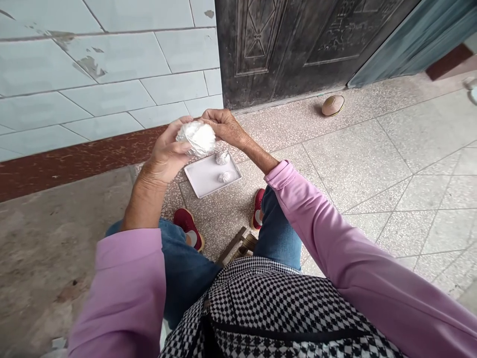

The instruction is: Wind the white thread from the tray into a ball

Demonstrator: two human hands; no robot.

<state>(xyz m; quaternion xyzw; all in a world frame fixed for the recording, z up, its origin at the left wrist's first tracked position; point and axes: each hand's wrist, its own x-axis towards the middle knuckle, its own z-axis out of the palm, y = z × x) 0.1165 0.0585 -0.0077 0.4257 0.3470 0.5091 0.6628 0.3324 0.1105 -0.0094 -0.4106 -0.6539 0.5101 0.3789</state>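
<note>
My left hand (167, 151) is wrapped around a white, ruffled, roundish bundle (197, 138), perhaps of thin paper or plastic; its exact kind is unclear. At the far right edge of that bundle, my right hand (222, 125) is closed in a pinch; whatever lies between its fingertips is too small or hidden to make out. Below both hands a shallow white tray (203, 186) rests on the floor. Two small whitish balls sit in it, an upper wrapped ball (222, 157) and a lower ball (225, 177).
A dark carved door (261, 54) and a pale tiled wall (112, 59) stand ahead. A tan, rounded object (333, 105) lies on the speckled floor by the door. Beneath me is part of a wooden stool (234, 246), between my red shoes (188, 226).
</note>
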